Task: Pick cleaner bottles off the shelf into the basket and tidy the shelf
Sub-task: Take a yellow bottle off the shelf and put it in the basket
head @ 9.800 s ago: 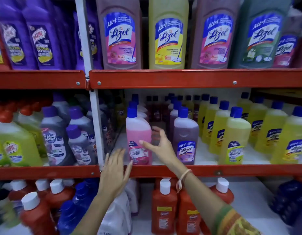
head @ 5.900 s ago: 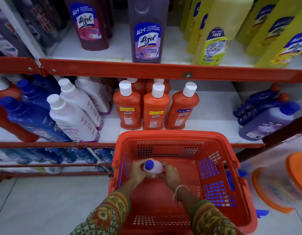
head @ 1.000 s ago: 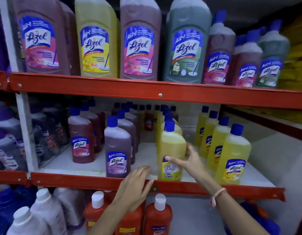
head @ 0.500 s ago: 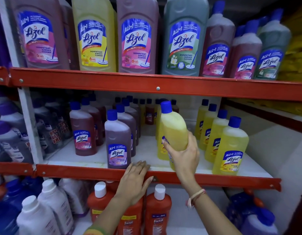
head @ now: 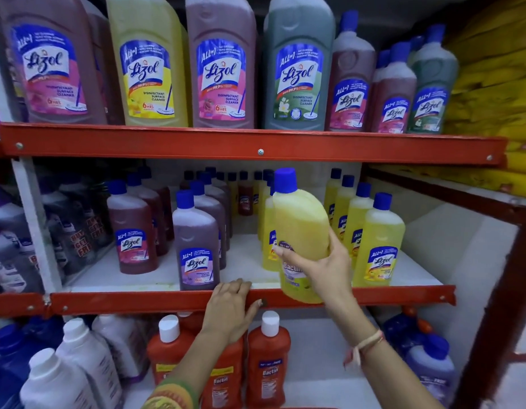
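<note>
A yellow Bactin floor cleaner bottle (head: pixel 301 228) with a blue cap hangs tilted in front of the middle shelf (head: pixel 250 273), its base out past the red shelf rail (head: pixel 403 295). My right hand (head: pixel 323 270) grips it around its lower half and hides part of the label. My left hand (head: pixel 230 305) lies flat on the red rail, fingers over the shelf edge, holding nothing. The basket is out of view.
A purple Lizol bottle (head: pixel 197 246) and a maroon one (head: pixel 132 231) stand at the shelf front left of my hands. Yellow Lizol bottles (head: pixel 380 243) stand in a row to the right. Large Lizol bottles (head: pixel 223 66) fill the top shelf; orange Bactin bottles (head: pixel 267 361) stand below.
My right hand has closed on the yellow Bactin bottle, lifted it off the shelf and drawn it out over the rail. My left hand has stayed on the rail.
</note>
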### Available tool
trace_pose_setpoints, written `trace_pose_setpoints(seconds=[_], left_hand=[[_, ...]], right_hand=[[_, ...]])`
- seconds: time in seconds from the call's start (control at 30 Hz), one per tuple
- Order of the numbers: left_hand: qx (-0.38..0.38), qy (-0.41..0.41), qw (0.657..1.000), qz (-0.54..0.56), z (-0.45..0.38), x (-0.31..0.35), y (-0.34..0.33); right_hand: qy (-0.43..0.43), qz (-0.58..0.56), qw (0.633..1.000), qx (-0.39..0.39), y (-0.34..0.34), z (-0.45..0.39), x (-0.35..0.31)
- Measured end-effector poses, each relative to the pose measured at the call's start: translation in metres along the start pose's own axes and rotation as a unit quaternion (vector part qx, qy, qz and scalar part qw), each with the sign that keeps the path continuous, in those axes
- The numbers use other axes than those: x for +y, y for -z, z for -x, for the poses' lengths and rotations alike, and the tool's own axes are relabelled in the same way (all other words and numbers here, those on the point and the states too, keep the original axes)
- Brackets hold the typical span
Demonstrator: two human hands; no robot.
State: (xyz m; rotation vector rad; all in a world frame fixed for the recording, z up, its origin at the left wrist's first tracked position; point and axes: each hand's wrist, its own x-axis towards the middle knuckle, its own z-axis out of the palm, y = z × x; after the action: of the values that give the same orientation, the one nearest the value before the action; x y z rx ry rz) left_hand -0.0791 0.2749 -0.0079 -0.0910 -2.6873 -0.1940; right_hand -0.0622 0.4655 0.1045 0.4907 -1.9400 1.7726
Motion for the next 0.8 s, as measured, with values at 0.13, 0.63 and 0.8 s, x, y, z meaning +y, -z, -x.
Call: trace_pose_setpoints(seconds=[0.13, 0.63, 0.8], left_hand=[[0.021, -0.022, 1.000, -0.007, 0.001, -0.001, 0.000], [0.000, -0.019, 1.000, -0.009, 0.002, -0.003, -0.005], [-0.038, -0.009, 0.988, 0.149, -0.005, -0.014, -0.004]], right_hand=[[-0.074, -0.229, 0.954, -0.178, 0.009, -0.010, -0.005], [-0.166, -0.331, 0.741, -0.560, 0.002, -0.001, -0.001], [-0.170, -0.300, 0.780, -0.523, 0.008, -0.005, -0.001]])
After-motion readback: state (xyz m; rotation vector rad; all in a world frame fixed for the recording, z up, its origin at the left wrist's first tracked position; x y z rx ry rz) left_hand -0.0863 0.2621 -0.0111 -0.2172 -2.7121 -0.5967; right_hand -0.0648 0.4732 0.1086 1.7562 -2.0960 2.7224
